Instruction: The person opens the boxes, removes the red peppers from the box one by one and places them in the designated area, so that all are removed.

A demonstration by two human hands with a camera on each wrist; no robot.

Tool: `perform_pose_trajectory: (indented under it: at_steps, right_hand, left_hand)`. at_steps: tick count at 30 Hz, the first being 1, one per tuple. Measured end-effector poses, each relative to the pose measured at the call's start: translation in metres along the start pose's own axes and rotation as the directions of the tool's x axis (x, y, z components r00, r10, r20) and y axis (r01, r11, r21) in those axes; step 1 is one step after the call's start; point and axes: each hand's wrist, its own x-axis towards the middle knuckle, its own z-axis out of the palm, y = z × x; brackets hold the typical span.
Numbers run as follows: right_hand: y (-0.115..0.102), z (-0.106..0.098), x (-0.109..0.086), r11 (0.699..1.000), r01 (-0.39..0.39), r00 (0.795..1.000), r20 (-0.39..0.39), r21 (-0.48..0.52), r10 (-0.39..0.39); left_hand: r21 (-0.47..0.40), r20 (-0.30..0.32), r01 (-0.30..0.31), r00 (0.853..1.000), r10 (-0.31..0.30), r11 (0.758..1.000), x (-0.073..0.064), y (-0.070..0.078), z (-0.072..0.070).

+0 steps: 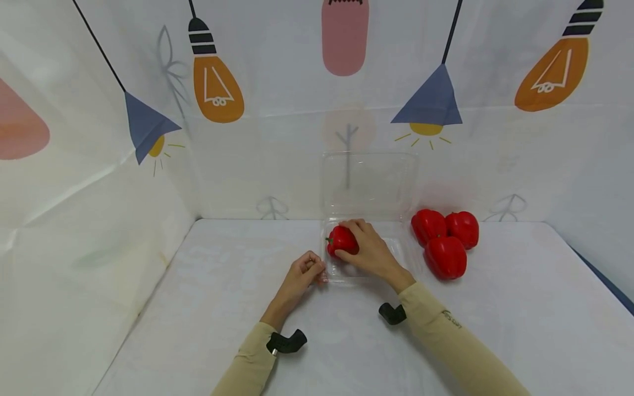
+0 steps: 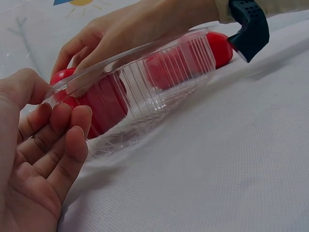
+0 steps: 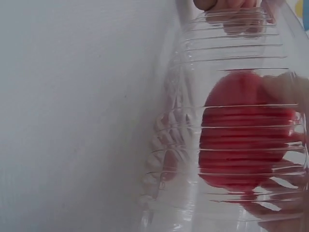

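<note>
A clear plastic clamshell box stands open near the back of the table, its lid upright against the wall. Inside its left part is a red bell pepper, stem to the left. My right hand reaches over the box and grips this pepper between thumb and fingers. At the box's front left corner, my left hand pinches the rim, as the left wrist view shows with thumb and fingers at the ribbed wall. Through that plastic, the right wrist view shows the held pepper.
Just right of the box, three more red bell peppers sit close together: one at back left, one at back right, one in front. A printed cloth wall rises behind the white table.
</note>
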Motion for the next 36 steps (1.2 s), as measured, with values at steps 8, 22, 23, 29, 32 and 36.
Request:
perform_pose_trajectory:
  at_steps: [8, 22, 23, 29, 32, 36]
  right_hand:
    - [-0.002, -0.006, -0.003, 1.0, 0.006, 1.0, -0.029, 0.023, -0.005]
    - [0.001, -0.021, -0.023, 0.994, -0.037, 0.998, -0.046, 0.101, 0.042]
    - [0.002, -0.023, -0.024, 0.993, -0.044, 0.998, -0.043, 0.109, 0.049]
    - [0.006, -0.032, -0.034, 0.983, -0.104, 0.993, -0.032, 0.152, 0.11]
    - [0.007, -0.036, -0.035, 0.981, -0.108, 0.993, -0.028, 0.16, 0.114]
    - [0.008, -0.039, -0.036, 0.981, -0.103, 0.994, -0.031, 0.166, 0.109]
  left_hand:
    - [-0.008, 0.003, -0.004, 1.0, 0.004, 1.0, 0.0, 0.0, 0.0]
    - [-0.045, 0.012, -0.012, 1.0, 0.013, 0.999, 0.0, -0.003, 0.0]
    - [-0.049, 0.011, -0.013, 1.0, 0.013, 0.999, 0.0, -0.003, 0.0]
    - [-0.063, 0.006, -0.008, 1.0, 0.009, 0.998, 0.004, -0.009, -0.001]
    - [-0.085, -0.001, -0.009, 1.0, 0.009, 0.996, 0.008, -0.017, -0.003]
    - [-0.108, -0.007, -0.008, 1.0, 0.007, 0.994, 0.012, -0.026, -0.005]
